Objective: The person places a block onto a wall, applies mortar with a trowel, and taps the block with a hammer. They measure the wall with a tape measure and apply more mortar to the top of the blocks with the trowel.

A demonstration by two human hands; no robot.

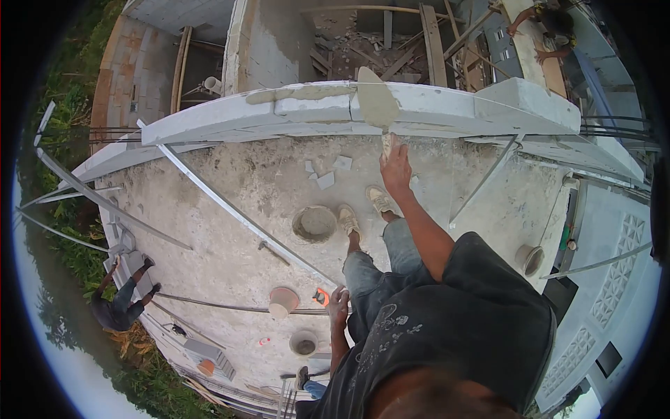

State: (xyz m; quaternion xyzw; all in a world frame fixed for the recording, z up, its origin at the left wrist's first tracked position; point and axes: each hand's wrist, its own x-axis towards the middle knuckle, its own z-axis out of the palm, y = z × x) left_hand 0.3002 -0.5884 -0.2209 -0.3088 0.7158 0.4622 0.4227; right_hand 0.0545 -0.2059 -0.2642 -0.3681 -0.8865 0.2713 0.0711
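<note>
My right hand is closed around the handle of a trowel. The broad trowel blade is coated with grey mortar and lies over the top of the white block wall. Left of the blade, a strip of wet mortar covers part of the wall top. My left hand hangs low at my side with curled fingers, near the lower end of a long metal bar; what it holds, if anything, is hidden. Beside that hand shows an orange-handled tool.
A mortar bucket stands by my feet, with a hammer to its left. Behind are another bucket and block scraps. Metal braces slant to the wall. One co-worker bends at left; another is upper right.
</note>
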